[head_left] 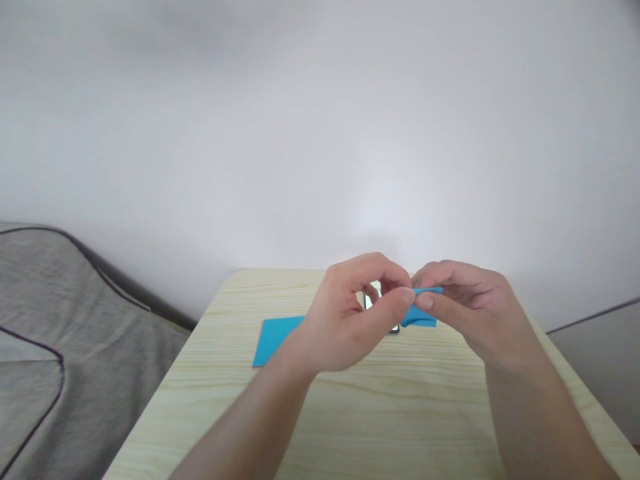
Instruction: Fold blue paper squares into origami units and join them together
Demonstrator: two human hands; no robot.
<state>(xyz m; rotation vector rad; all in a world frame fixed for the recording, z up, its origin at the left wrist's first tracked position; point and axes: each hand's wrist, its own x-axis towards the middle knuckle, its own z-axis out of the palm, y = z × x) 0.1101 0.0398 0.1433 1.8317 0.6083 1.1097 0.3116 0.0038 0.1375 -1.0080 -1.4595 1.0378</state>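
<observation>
Between both hands is a small folded piece of blue paper (pixel 421 316), held above the table. My left hand (pixel 353 317) pinches its left end between thumb and fingers. From the other side, my right hand (pixel 465 303) grips it with the thumb in front and the fingers curled behind. The fingertips of the two hands nearly meet, and they hide part of the folds. Lying on the table to the left is a flat blue paper sheet (pixel 277 339) with a thin reddish edge, partly covered by my left wrist. A phone (pixel 394 329) with a lit screen shows behind my left hand.
The pale wood-grain table (pixel 390 413) has rounded corners and meets a plain white wall (pixel 300 133) at its far edge. At the left is a grey fabric-covered piece with dark piping (pixel 100 353).
</observation>
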